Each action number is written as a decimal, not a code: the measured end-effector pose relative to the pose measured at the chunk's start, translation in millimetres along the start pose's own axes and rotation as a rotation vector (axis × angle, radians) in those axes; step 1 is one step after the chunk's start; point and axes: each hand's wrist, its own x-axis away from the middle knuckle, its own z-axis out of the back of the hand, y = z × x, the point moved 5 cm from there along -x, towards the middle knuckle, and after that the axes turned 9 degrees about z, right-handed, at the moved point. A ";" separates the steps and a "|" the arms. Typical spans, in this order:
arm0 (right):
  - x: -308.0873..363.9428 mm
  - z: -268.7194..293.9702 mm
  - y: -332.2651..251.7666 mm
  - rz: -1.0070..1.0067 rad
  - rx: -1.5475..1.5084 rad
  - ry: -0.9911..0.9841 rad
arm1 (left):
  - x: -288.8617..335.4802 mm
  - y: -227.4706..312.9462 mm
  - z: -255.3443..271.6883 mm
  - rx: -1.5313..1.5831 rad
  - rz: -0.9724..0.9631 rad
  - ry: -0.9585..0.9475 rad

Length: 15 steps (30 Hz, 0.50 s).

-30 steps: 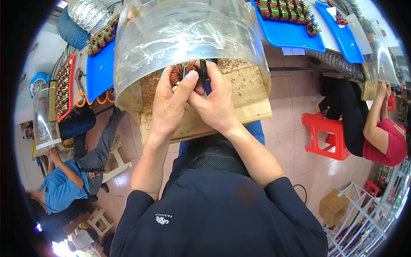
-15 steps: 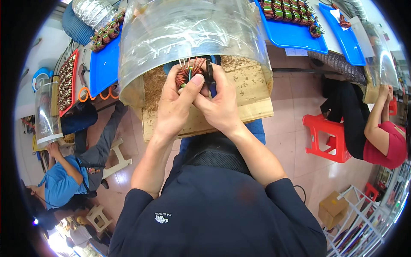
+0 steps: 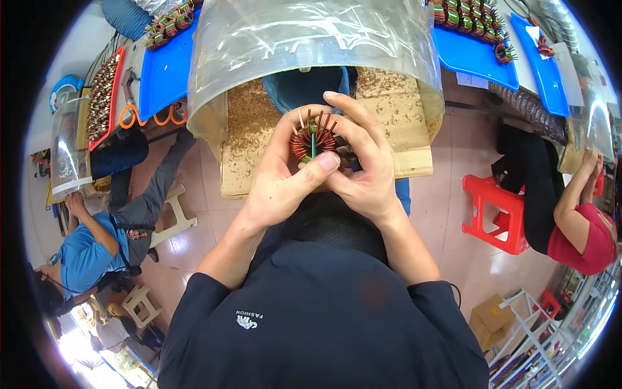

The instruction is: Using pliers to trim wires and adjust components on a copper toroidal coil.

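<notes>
A toroidal coil (image 3: 301,147) wound with copper-red wire sits in front of me, its stiff wire ends pointing up and a green strip across its middle. My left hand (image 3: 280,191) is closed round it, the thumb pressed over its near side. My right hand (image 3: 370,165) is beside the coil, its forefinger arched above and its other fingers curled. Within the right hand's curl is a dark, blue-handled hand tool (image 3: 353,162) that looks like pliers, mostly hidden by the fingers.
A clear curved shield (image 3: 311,39) arches over a cardboard-covered surface (image 3: 389,110) strewn with copper-coloured scraps. Behind my hands stands a blue bucket (image 3: 285,91). Blue trays (image 3: 165,65) with coils lie at both sides. A red stool (image 3: 499,214) stands right; co-workers sit left and right.
Both hands have come nearer my body and slightly right with the coil. My right forefinger has lifted and spread; the pliers, upright beside the coil before, are now mostly hidden.
</notes>
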 end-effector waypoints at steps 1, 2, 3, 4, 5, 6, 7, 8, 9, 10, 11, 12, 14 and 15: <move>-0.8 0.8 -0.5 0.004 -0.001 -0.001 | 0.9 2.4 -0.5 -0.035 -0.014 0.021; -2.4 1.6 -1.6 0.012 -0.005 -0.006 | 1.6 5.6 -0.8 -0.035 -0.018 0.021; -3.8 1.8 -2.3 0.020 -0.008 -0.011 | 1.8 7.5 -1.8 0.005 0.012 -0.008; -5.0 2.1 -2.5 0.025 -0.008 -0.010 | 1.8 8.6 -3.6 0.042 0.042 -0.038; -6.0 2.6 -2.5 0.036 0.003 0.001 | 1.8 7.4 -3.6 0.041 0.038 -0.039; -6.8 3.2 -2.5 0.047 0.014 0.011 | 1.6 4.8 -2.1 -0.001 0.015 -0.018; -6.2 2.5 -1.6 0.050 0.015 0.012 | 1.4 3.5 -0.6 -0.042 -0.007 0.004; -5.0 0.7 1.1 0.017 -0.009 -0.005 | 0.4 4.1 0.3 -0.042 -0.009 0.003; -4.3 -1.0 3.1 -0.016 -0.032 -0.023 | -1.3 3.0 1.5 -0.013 0.027 -0.011; -4.4 -1.8 3.4 -0.033 -0.039 -0.022 | -3.8 1.5 2.1 0.017 0.063 -0.027; -4.2 -3.3 2.2 -0.032 -0.036 -0.021 | -5.8 1.5 2.3 0.018 0.062 -0.031; -3.6 -4.6 2.3 -0.065 -0.050 0.000 | -7.7 1.5 2.9 0.035 0.059 -0.026; -4.8 -6.6 4.3 -0.096 -0.061 0.024 | -11.6 3.5 1.9 0.050 0.055 -0.025; -5.9 -7.0 6.1 -0.092 -0.065 0.044 | -13.8 6.3 1.2 0.029 0.053 0.005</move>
